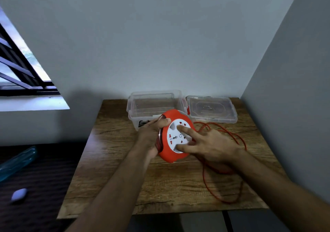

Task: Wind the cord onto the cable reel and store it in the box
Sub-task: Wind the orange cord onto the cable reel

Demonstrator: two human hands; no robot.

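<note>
Red plastic reel (175, 136) is held above the wooden counter (125, 160): the left hand (153, 133) has its grip closed around the rim, and the right hand (209, 147) lies spread on the white face, two fingers (184, 129) pressing it, holding nothing. Loose red cord (210, 185) lies on the counter at right. Behind stand the clear box (153, 105) and, beside it, its lid (211, 109).

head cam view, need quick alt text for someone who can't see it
Left hand grips a red cable reel while right hand fingers press its white face, above a wooden table. Red cord lies loose; an open clear box and lid sit behind.
</note>
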